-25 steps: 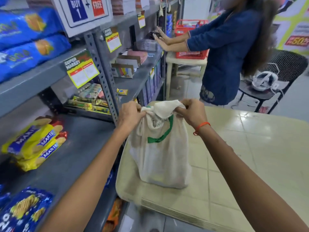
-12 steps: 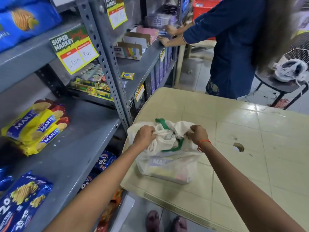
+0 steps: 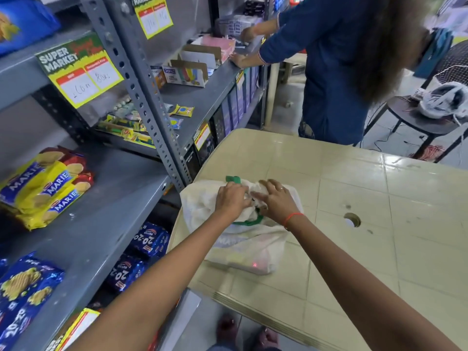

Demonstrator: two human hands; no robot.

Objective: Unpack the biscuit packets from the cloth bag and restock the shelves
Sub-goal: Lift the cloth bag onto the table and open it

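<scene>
**Both hands working at the mouth of the cloth bag on the table**

Head view: the cloth bag (image 3: 243, 247) is lying slumped on the near left corner of the beige table (image 3: 354, 198), just beside the grey shelving (image 3: 106, 198). Blurred packet print is showing through its thin fabric, and its green handle (image 3: 249, 221) is curling out from under the wrists. The left hand (image 3: 231, 202) is resting on the bunched top of the bag with its fingers curled down into the cloth, gripping a fold of it. The right hand (image 3: 274, 202) is lying just beside it, touching the same bunch; its fingers are partly spread over the fabric, and whether they are pinching any cloth underneath cannot be told. A red thread (image 3: 291, 217) is circling the right wrist.

On the shelf to the left, yellow Marie biscuit packets (image 3: 48, 186) are lying stacked, with blue 20-20 packets (image 3: 25, 287) nearer the camera and more blue packets (image 3: 141, 254) sitting on the level below. A yellow price card (image 3: 81, 74) is hanging from the upper shelf edge. Beyond the table, another person in a blue top (image 3: 329, 72) is reaching with both hands into the far shelves.
</scene>
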